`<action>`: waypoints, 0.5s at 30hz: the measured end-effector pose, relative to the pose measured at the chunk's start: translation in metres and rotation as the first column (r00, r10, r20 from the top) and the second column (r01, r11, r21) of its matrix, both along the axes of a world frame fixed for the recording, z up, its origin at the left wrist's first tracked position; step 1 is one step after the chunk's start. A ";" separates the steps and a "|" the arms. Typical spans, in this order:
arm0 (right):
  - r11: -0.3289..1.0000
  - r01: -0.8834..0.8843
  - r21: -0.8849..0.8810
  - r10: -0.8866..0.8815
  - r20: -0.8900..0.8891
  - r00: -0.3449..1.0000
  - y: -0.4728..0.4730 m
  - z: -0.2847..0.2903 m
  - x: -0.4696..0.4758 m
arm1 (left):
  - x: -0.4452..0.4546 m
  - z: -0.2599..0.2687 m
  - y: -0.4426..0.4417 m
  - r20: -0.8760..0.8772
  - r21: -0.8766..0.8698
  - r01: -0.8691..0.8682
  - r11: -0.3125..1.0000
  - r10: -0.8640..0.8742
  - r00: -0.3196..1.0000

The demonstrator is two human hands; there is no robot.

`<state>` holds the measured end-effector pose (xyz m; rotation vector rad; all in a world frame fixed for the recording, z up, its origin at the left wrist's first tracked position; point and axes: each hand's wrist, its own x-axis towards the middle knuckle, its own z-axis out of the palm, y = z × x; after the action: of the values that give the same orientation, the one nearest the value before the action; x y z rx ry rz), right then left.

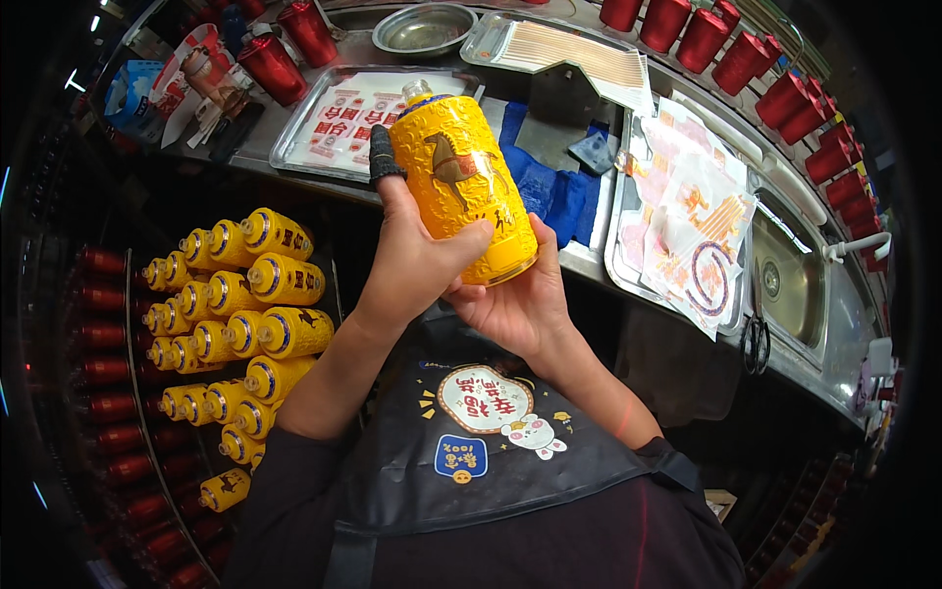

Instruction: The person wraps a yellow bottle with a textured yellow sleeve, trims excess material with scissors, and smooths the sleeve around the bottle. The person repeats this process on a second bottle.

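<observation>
A yellow embossed bottle (430, 191) with a clear neck is tilted before me above the counter's front edge. It bears a brown horse decal (458, 168), dark brush-style writing and a blue band at the shoulder. My left hand (412, 261) grips its left side, the thumb pressed on the front near the base. One left finger wears a black finger sleeve (383, 153) and runs up along the bottle. Beneath the base, my right hand (515, 316) supports it from the right, with some fingers hidden behind it.
Red-printed decal sheets (353, 121) lie in a left tray. Blue cloth (544, 180) lies mid-counter; more decal sheets (695, 199) fill a right tray beside scissors (756, 342) and a sink (784, 272). Yellow bottles (287, 280) stand lower left. Red bottles (703, 38) line the back.
</observation>
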<state>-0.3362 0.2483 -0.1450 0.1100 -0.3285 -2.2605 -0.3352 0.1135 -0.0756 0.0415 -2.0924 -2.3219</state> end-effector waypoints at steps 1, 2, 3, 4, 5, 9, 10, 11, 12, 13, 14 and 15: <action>0.998 0.004 0.068 -0.005 0.015 1.000 -0.001 0.003 0.000 | 0.001 -0.001 -0.001 -0.001 0.014 0.009 1.000 -0.009 1.000; 0.991 0.006 0.136 -0.010 0.029 1.000 -0.002 0.007 0.001 | 0.001 -0.002 -0.003 -0.003 0.028 0.018 0.999 -0.017 1.000; 0.979 0.008 0.204 -0.017 0.042 0.999 -0.003 0.010 0.001 | 0.001 -0.002 -0.004 -0.008 0.049 0.030 0.998 -0.029 1.000; 0.979 0.009 0.205 -0.018 0.043 0.999 -0.003 0.009 0.001 | 0.002 -0.001 -0.004 -0.014 0.070 0.042 0.997 -0.041 0.999; 0.978 0.011 0.207 -0.020 0.043 0.999 -0.004 0.009 0.001 | 0.002 0.000 -0.005 -0.020 0.092 0.054 0.994 -0.052 0.998; 0.997 0.023 0.079 -0.022 -0.004 1.000 -0.002 -0.002 0.000 | 0.001 -0.003 -0.008 -0.002 0.105 0.063 0.993 -0.063 0.998; 0.995 0.033 0.096 -0.032 -0.007 0.999 -0.003 -0.002 0.000 | 0.001 -0.004 -0.008 0.006 0.110 0.058 0.992 -0.059 0.998; 0.993 0.043 0.113 -0.043 -0.010 0.999 -0.003 -0.001 0.001 | 0.001 -0.004 -0.008 0.014 0.116 0.053 0.992 -0.055 0.998; 0.990 0.056 0.131 -0.055 -0.014 0.998 -0.003 -0.001 0.001 | 0.001 -0.005 -0.008 0.007 0.122 0.055 0.991 -0.057 0.998; 0.989 0.062 0.138 -0.059 -0.020 0.998 -0.003 -0.001 0.001 | 0.001 -0.007 -0.007 0.001 0.128 0.058 0.990 -0.059 0.998; 0.987 0.068 0.145 -0.064 -0.026 0.998 -0.003 -0.001 0.001 | 0.001 -0.008 -0.007 -0.005 0.133 0.061 0.989 -0.061 0.998; 0.986 0.072 0.152 -0.068 -0.032 0.997 -0.002 -0.001 0.001 | 0.001 -0.007 -0.007 -0.021 0.143 0.065 0.988 -0.062 0.998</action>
<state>-0.3350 0.2458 -0.1462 0.1500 -0.1457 -2.3535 -0.3343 0.1070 -0.0828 -0.0426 -1.9436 -2.4970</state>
